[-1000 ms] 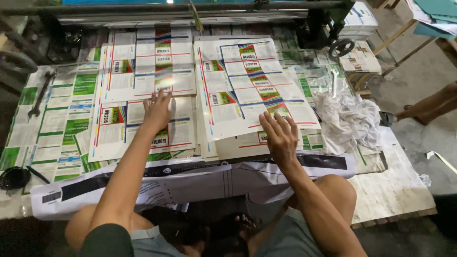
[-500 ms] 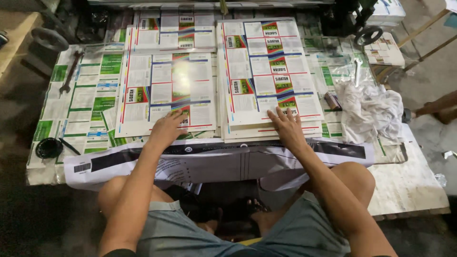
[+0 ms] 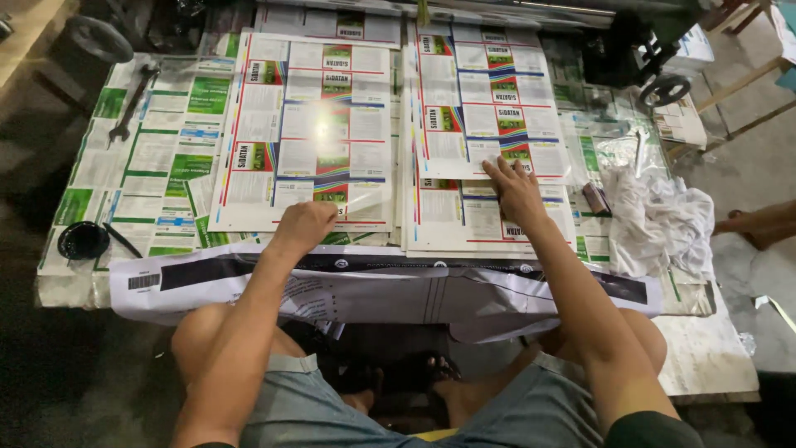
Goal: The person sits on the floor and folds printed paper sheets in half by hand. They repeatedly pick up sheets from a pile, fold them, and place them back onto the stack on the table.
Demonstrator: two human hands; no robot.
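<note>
Indoors, paper-covered table (image 3: 99, 282), left hand (image 3: 305, 224) pinching glossy sheet (image 3: 307, 133), right hand (image 3: 514, 187) flat on stack (image 3: 464, 216).

A wrench (image 3: 133, 104) lay at the table's far left, a black dish (image 3: 82, 240) nearer, crumpled white cloth (image 3: 659, 217) on the right.

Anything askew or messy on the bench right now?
Yes. The top printed sheet under the right hand sits pushed up, off the stack below it. A crumpled white cloth lies heaped at the right edge.
</note>
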